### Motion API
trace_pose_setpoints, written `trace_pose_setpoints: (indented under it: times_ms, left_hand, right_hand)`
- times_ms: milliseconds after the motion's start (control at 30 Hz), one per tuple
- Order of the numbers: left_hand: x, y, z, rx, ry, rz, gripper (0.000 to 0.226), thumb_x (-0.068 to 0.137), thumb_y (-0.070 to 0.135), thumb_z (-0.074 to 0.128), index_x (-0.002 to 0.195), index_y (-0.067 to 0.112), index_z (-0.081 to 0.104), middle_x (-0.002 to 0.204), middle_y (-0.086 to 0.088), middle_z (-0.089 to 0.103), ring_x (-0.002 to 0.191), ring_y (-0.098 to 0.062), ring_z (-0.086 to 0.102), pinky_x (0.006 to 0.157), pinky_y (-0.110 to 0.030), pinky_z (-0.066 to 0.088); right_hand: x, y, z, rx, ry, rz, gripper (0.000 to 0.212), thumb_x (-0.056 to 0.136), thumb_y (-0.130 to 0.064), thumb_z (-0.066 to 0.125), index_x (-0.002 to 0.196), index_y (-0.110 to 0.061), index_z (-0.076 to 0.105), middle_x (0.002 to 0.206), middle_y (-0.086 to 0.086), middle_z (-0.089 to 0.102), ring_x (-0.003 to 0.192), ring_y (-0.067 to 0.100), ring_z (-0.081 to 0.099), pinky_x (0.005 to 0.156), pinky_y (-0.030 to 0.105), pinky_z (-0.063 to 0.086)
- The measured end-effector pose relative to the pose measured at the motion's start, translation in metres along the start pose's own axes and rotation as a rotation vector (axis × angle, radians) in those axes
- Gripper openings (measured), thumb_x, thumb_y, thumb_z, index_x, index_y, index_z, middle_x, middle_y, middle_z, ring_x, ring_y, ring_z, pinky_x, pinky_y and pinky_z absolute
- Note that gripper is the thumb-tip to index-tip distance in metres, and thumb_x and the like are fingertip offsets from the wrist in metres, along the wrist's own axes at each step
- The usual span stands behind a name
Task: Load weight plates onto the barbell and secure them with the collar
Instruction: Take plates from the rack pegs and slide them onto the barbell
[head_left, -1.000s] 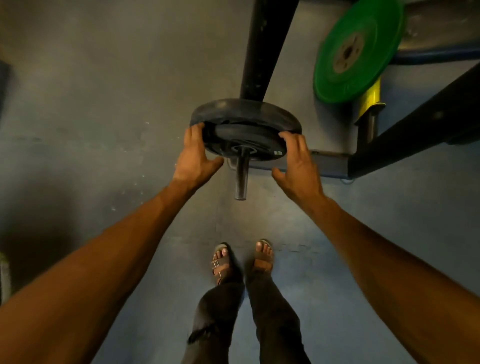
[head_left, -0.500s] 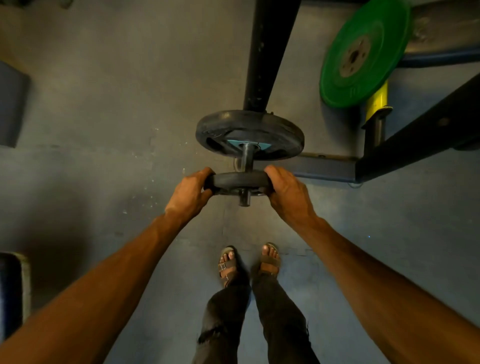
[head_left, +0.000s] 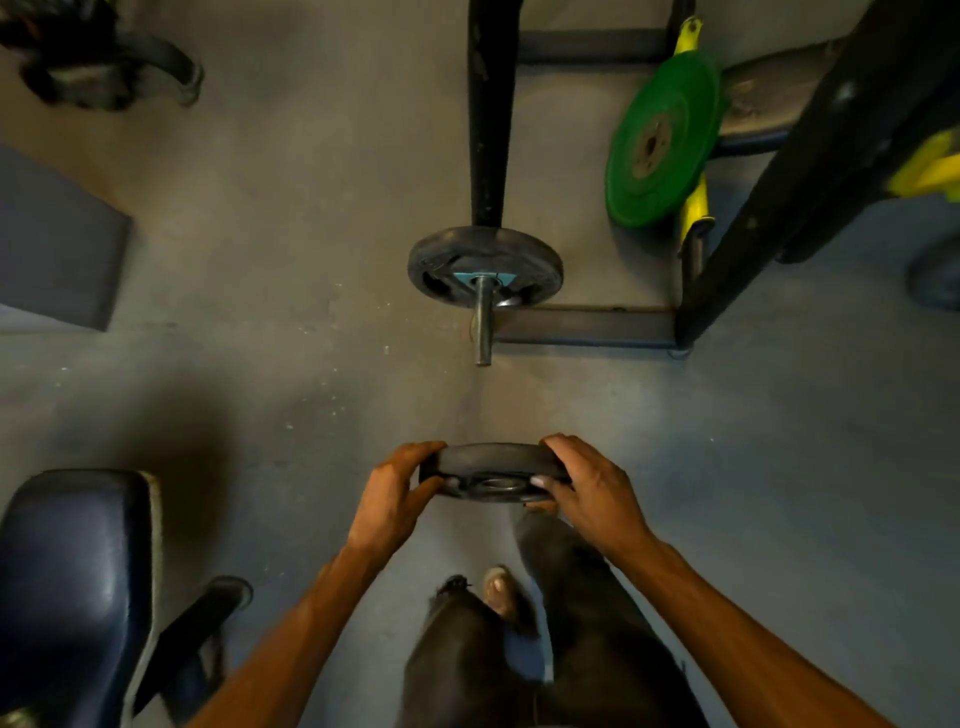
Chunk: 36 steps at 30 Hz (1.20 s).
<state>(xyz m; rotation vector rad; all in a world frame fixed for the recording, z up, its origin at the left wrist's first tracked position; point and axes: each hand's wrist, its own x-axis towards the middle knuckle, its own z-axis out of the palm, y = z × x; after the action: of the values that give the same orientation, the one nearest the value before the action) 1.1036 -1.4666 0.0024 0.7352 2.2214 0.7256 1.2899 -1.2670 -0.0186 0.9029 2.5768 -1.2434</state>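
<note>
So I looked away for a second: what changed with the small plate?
Both hands, left hand and right hand, slid the small plate off the bar end and pulled it back toward the body. The large plate stayed on the bar.

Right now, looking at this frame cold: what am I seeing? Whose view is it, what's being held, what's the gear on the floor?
There is no machine here: a person works with bare hands, and the single picture comes from a wide-angle camera on their head, looking forward and down. That is why you see both forearms, their legs and a foot at the bottom.

The left hand and right hand grip opposite edges of a small black weight plate, held in the air, clear of the bar.

Ahead, the barbell sleeve points toward the camera with a larger black plate already on it. The rest of its length is bare, and no collar is visible.

Around it: a green plate on a black and yellow rack, a padded blue bench at lower left, all on a grey floor.
</note>
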Motion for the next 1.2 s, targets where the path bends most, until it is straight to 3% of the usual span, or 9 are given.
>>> trace_pose_setpoints:
  times_ms: [133,233,300,433,600,833,1033,1200]
  left_hand:
    - [-0.061,0.043,-0.002,-0.002,-0.018,0.125,0.056,0.081,0.053,0.068,0.124,0.019,0.067,0.118,0.002,0.064,0.106,-0.011,0.055,0.083,-0.007,0.04]
    - [-0.098,0.069,0.006,0.012,-0.095,0.281,0.056,0.079,0.061,0.061,0.12,0.023,0.068,0.114,0.002,0.064,0.108,-0.017,0.058,0.092,-0.029,0.051]
    - [-0.124,0.091,0.016,0.017,-0.105,0.381,0.047,0.08,0.059,0.065,0.116,0.028,0.067,0.111,0.005,0.064,0.106,-0.017,0.06,0.089,-0.042,0.055]
    - [-0.174,0.151,0.038,0.06,-0.078,0.561,0.047,0.079,0.065,0.063,0.116,0.036,0.065,0.109,0.01,0.065,0.099,-0.011,0.064,0.084,-0.04,0.057]
    - [-0.218,0.224,0.075,0.07,-0.025,0.711,0.051,0.08,0.069,0.064,0.119,0.037,0.065,0.102,0.021,0.06,0.094,-0.009,0.065,0.081,-0.036,0.056]
    - [-0.237,0.31,0.135,0.152,0.031,0.761,0.05,0.081,0.068,0.06,0.116,0.034,0.069,0.095,0.012,0.064,0.089,-0.011,0.063,0.077,-0.042,0.055]
    - [-0.238,0.363,0.187,0.112,0.097,0.699,0.049,0.082,0.067,0.062,0.121,0.036,0.065,0.101,0.011,0.064,0.093,-0.014,0.066,0.081,-0.044,0.057]
    - [-0.225,0.381,0.211,0.063,0.136,0.606,0.056,0.078,0.071,0.063,0.119,0.033,0.069,0.103,0.01,0.066,0.097,-0.013,0.068,0.083,-0.043,0.057]
  right_hand:
    - [-0.091,-0.014,-0.028,0.059,0.103,0.027,0.049,0.094,-0.03,0.07,0.14,-0.018,0.056,0.135,0.004,0.063,0.123,0.024,0.06,0.102,0.027,0.048]
    - [-0.16,-0.018,-0.052,0.082,0.205,0.04,0.049,0.091,-0.025,0.074,0.137,-0.019,0.059,0.131,0.003,0.066,0.118,0.024,0.063,0.096,0.023,0.044]
    - [-0.208,-0.018,-0.071,0.052,0.269,0.042,0.048,0.089,-0.028,0.076,0.135,-0.021,0.06,0.128,0.001,0.068,0.113,0.021,0.065,0.093,0.025,0.047]
    - [-0.3,-0.016,-0.115,0.045,0.394,0.039,0.051,0.087,-0.032,0.078,0.134,-0.032,0.059,0.127,-0.01,0.068,0.114,0.014,0.066,0.097,0.035,0.054]
    - [-0.385,0.01,-0.164,0.001,0.536,0.071,0.059,0.085,-0.039,0.077,0.139,-0.04,0.054,0.134,-0.016,0.066,0.123,0.013,0.064,0.1,0.042,0.053]
    - [-0.429,0.067,-0.223,-0.005,0.667,0.054,0.055,0.083,-0.035,0.079,0.132,-0.042,0.056,0.131,-0.017,0.068,0.121,0.016,0.065,0.099,0.044,0.053]
    - [-0.431,0.123,-0.28,-0.058,0.638,0.022,0.046,0.085,-0.034,0.077,0.128,-0.037,0.06,0.126,-0.015,0.069,0.115,0.018,0.065,0.09,0.039,0.052]
    - [-0.408,0.153,-0.312,-0.098,0.594,-0.041,0.05,0.085,-0.035,0.077,0.133,-0.031,0.06,0.132,-0.01,0.067,0.118,0.023,0.065,0.092,0.04,0.053]
